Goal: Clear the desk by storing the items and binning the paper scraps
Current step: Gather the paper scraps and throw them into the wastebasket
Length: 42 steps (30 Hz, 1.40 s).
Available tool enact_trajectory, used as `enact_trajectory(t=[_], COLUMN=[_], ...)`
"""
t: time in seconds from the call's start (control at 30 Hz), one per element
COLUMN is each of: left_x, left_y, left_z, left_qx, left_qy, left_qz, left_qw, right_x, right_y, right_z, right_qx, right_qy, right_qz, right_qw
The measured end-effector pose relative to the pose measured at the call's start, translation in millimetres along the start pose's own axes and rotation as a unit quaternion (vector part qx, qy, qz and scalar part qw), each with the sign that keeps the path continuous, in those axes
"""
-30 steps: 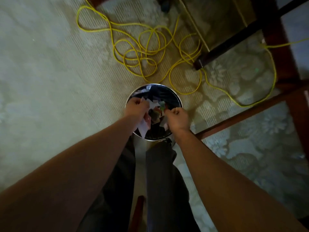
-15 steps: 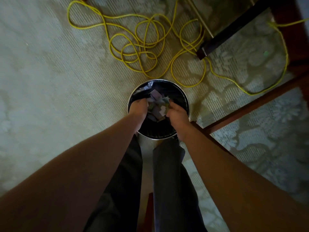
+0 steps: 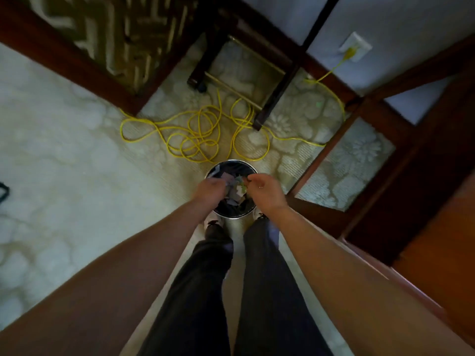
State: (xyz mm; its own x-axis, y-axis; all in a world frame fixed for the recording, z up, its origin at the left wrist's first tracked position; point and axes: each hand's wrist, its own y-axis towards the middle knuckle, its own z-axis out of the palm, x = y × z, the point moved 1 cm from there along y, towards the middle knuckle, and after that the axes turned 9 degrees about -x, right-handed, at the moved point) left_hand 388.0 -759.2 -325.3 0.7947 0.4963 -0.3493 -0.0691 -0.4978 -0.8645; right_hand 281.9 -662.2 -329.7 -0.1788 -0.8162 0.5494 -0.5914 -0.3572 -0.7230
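We are standing over the bin, a round metal one with a dark liner, which sits on the pale patterned carpet just ahead of our feet. The paper scraps lie inside it, a loose heap of pale and greyish pieces against the liner.

Both hands are held above the bin's mouth. The left hand is over its left rim, with the fingers bent down toward the scraps. It is blurred, and we cannot tell whether it has hold of any paper or merely touches the heap. The right hand is over the bin's right rim, the fingers loosely curled and the thumb near the forefinger. We can make out nothing in its grasp. A thin ring shows on one finger.

Our dark trouser legs run down to the near side of the bin, and the toe of a pale shoe sits just beside its wall.

Beyond the bin a yellow cable lies in tangled loops on the carpet. It trails off to the bin's far right and up to a wall outlet. A dark wooden furniture leg stands among the loops, beyond the bin. To the right of the bin, red-brown wooden furniture fills the frame edge.
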Motion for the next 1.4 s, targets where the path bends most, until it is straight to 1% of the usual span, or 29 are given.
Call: enact_trajectory(t=[0.07,0.23,0.33,0.43,0.57,0.77,0.83,0.93,1.1,1.27,1.4], left_x=[-22,-59,-92,-127,-165,-198,-207,-215,-215,-193,-167], left_y=[-47,-126,-169,-210,-261,-341,-367,-406,-466,-530,-573], left_z=[-19,-46,-54,-57,-52,-22,-6,22,79,150,211], left_qx=[0.009,0.033,0.064,0.093,0.102,0.15,0.164,0.195,0.228,0.259,0.275], left_qy=[0.003,0.025,0.035,0.055,0.064,0.135,0.14,0.137,0.145,0.153,0.151], left_qz=[0.045,0.174,0.229,0.303,0.395,0.48,0.5,0.51,0.542,0.567,0.584], left_qw=[0.999,0.984,0.971,0.947,0.911,0.854,0.839,0.826,0.796,0.767,0.749], right_x=[22,67,86,100,114,116,109,93,46,-20,-80], right_y=[-35,-108,-141,-176,-220,-273,-289,-314,-359,-413,-442], right_z=[-22,-78,-109,-144,-194,-270,-295,-334,-399,-461,-501], right_qx=[-0.024,-0.11,-0.164,-0.206,-0.263,-0.333,-0.359,-0.39,-0.43,-0.475,-0.492], right_qy=[0.046,0.073,0.112,0.136,0.154,0.162,0.162,0.182,0.207,0.197,0.207], right_qz=[-0.01,-0.082,-0.103,-0.142,-0.182,-0.225,-0.232,-0.23,-0.209,-0.193,-0.181], right_qw=[0.999,0.988,0.975,0.959,0.935,0.901,0.889,0.873,0.853,0.836,0.826])
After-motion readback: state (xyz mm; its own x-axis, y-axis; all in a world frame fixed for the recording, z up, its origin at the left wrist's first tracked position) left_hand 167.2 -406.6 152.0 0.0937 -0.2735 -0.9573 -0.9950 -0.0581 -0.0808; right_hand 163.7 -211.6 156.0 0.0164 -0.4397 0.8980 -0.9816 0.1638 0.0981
